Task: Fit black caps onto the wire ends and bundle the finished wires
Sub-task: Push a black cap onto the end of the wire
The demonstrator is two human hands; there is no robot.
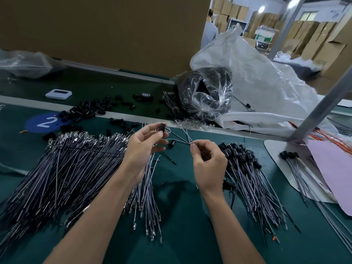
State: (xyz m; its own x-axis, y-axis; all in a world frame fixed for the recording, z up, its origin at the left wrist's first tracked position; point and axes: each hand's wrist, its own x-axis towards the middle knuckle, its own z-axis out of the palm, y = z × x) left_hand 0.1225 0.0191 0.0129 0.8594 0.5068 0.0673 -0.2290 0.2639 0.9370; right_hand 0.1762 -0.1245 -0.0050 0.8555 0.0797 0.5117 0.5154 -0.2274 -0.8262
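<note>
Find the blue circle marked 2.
Head view: the blue circle lies left on the green table, beyond the uncapped wire pile, beside loose black caps.

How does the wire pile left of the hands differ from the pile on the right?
The left pile is far bigger; the right pile is smaller. The left pile's far ends show bare metal terminals; the right pile's carry black caps. Both are thin grey wires.

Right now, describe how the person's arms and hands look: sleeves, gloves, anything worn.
The left hand and right hand are bare: no gloves or rings show. The left forearm and right forearm are uncovered down to the frame's edge, with no sleeve, watch or wristband in view. The visible nails look short.
</note>
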